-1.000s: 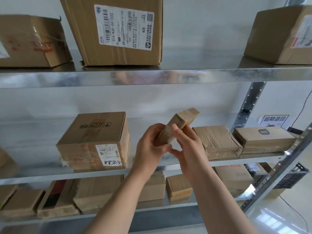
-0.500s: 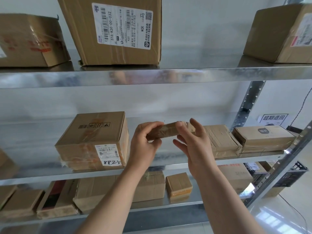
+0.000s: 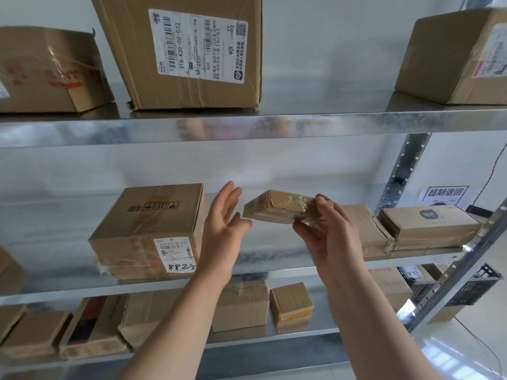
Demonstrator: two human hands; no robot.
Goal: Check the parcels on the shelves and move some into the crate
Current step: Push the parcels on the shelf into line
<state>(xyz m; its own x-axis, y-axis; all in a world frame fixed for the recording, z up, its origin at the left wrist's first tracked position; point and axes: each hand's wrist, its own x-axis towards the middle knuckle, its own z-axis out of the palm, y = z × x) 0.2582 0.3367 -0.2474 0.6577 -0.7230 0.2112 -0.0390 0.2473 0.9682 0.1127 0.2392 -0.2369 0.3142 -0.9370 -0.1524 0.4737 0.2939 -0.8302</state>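
My right hand (image 3: 326, 234) pinches the right end of a small flat taped cardboard parcel (image 3: 277, 207), which lies nearly level above the middle shelf (image 3: 274, 278). Just left of the parcel is my left hand (image 3: 222, 229), off it, fingers spread and straight. A larger box marked 8825 (image 3: 148, 231) stands on the same shelf to the left. Two flat parcels (image 3: 428, 226) lie to the right, one partly behind my right hand. A dark crate (image 3: 477, 286) shows at the right edge behind the shelf post.
The top shelf (image 3: 247, 124) carries three big cartons, the middle one (image 3: 189, 50) with a shipping label. The bottom shelf holds several small boxes, including a little one (image 3: 290, 303). A slanted metal post (image 3: 466, 264) runs down the right side.
The parcel went from tilted up on end to nearly level and shifted right. My left hand let go of it and opened; only my right hand holds it now.
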